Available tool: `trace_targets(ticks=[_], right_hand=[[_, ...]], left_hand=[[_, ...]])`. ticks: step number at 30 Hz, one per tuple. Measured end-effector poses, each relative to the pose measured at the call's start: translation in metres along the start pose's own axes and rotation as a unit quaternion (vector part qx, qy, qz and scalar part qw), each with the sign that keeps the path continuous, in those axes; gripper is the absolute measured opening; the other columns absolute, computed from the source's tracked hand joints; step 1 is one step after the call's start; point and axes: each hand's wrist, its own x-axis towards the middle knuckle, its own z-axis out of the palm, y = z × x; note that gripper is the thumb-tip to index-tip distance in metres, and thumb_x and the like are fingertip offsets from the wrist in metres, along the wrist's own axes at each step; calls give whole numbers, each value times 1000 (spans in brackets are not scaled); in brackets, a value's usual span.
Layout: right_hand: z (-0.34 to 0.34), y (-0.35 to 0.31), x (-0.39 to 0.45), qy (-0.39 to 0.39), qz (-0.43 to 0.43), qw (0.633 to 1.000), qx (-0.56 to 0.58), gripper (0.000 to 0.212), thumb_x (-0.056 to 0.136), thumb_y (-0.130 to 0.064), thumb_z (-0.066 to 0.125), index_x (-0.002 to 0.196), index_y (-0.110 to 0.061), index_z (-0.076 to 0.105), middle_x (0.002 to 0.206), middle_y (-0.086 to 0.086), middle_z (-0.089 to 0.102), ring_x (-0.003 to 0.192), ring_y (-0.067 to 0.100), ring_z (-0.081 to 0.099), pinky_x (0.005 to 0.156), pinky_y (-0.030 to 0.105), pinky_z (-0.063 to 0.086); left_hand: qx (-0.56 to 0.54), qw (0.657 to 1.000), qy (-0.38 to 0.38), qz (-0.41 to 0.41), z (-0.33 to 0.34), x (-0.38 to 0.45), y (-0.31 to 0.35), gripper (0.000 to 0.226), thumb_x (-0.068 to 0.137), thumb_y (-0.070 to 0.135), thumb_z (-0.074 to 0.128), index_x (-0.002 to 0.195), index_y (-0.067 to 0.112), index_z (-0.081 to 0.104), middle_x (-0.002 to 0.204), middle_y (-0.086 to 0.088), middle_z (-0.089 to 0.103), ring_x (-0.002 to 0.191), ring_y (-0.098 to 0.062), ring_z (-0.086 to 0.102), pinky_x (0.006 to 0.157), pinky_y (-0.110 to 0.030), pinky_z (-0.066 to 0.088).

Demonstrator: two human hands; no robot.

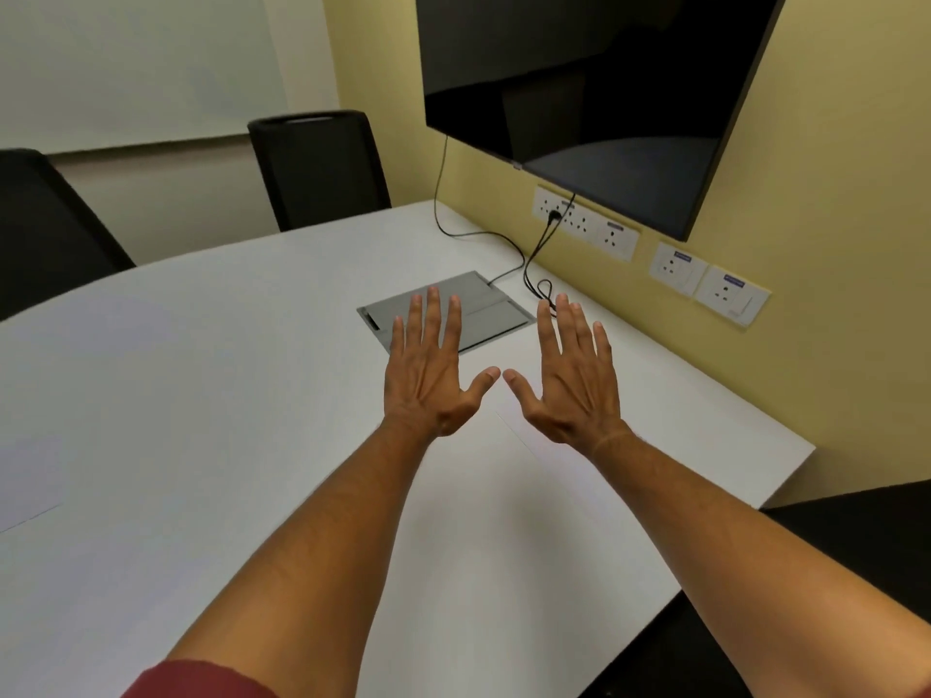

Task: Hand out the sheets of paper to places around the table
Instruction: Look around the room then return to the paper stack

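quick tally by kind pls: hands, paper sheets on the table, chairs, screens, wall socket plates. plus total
Hands: 2, left hand and right hand, both spread and holding nothing
Paper sheets: 2 faintly visible, sheet at the left edge and sheet under the right hand
Chairs: 3
Screens: 1
Socket plates: 3
Total: 11

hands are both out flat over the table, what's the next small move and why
Probably lower the right hand onto the sheet of paper faintly visible beneath it. Both it and the left hand are spread and hold nothing. Another sheet lies at the table's left edge.
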Motion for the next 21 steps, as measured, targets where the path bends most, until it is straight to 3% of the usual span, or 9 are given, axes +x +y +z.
trace_targets(ticks=[5, 10, 21], right_hand=[[-24, -19, 7, 16, -36, 999, 18, 93, 87, -73, 20, 157, -13, 3, 165, 12, 0, 152, 27, -1, 122, 51, 5], [-49, -37, 2, 39, -89, 993, 66, 93, 88, -69, 32, 157, -12, 7, 164, 14, 4, 152, 32, 5, 122, 52, 3], [-97, -87, -59, 36, -217, 967, 131, 90, 88, -71, 21, 156, -17, -4, 165, 11, -6, 152, 30, -4, 122, 53, 2]], left_hand=[[15, 999, 33, -27, -39, -15, -6, 99, 81, 80, 12, 150, 19, -24, 161, -11, -26, 147, -30, -25, 120, -48, -14], [54, 994, 59, -81, -78, -46, -12, 99, 79, 82, 11, 150, 23, -25, 161, -9, -26, 147, -29, -25, 119, -48, -16], [156, 961, 78, -214, -151, -175, -6, 96, 81, 80, 8, 152, 23, -23, 161, -8, -26, 148, -29, -23, 120, -52, -8]])
